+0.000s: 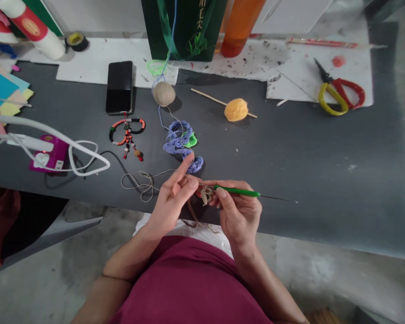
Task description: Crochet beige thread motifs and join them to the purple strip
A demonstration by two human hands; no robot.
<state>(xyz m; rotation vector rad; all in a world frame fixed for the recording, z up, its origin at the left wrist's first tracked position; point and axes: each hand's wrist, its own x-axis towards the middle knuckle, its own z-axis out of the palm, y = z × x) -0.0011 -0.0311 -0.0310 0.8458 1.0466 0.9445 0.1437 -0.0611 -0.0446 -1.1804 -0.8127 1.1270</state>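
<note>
Your left hand (pixel 170 202) and right hand (pixel 238 211) hide most of the small tan crochet piece (pixel 206 195), and its stitches are too small to tell. The top edge cuts off the green bag (pixel 182 31) and orange bottle (pixel 239 27).

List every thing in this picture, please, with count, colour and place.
crochet hook: one, green, right hand
crochet piece: one, beige, between hands
crocheted strip: one, purple and green, table centre
yarn balls: two, beige and orange, table centre
stick: one, wood, through orange ball
thread: one length, tan, near left hand
phone: one, black, table back
bead ornament: one, red and black, below phone
scissors: one pair, red and yellow, back right
tape roll: one, yellow and black, back left
power socket: one, purple, left
cable: one, white, left
paper sheets: several, mixed colours, left edge
bag: one, dark green, back
bottle: one, orange, back
left hand: one, on crochet piece
right hand: one, holding hook
</note>
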